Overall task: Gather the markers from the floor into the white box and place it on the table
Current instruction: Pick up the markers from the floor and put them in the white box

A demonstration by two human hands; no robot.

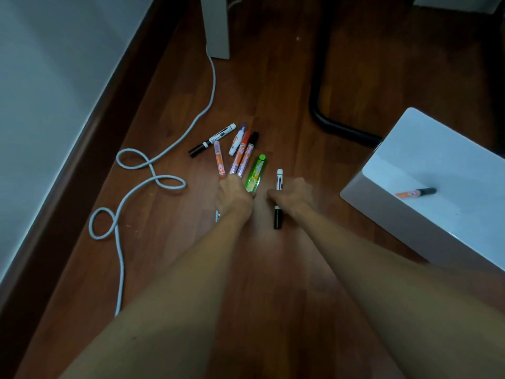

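Several markers lie fanned out on the wooden floor [273, 77]. My left hand [235, 199] is closed around the near ends of the orange markers [240, 157] and the green marker [255, 173]. My right hand [293, 196] grips a black-and-white marker [278, 181] around its middle, its black cap pointing toward me. A black-capped white marker [213, 139] and a small white marker [237, 142] lie loose farther away. The white box [382, 192] stands on the floor at the right with one orange marker [415, 192] inside.
A grey cable [153, 165] loops over the floor at the left, beside the dark skirting and white wall. A white table leg [217, 26] stands at the back. A black curved chair base [336, 124] lies behind the box.
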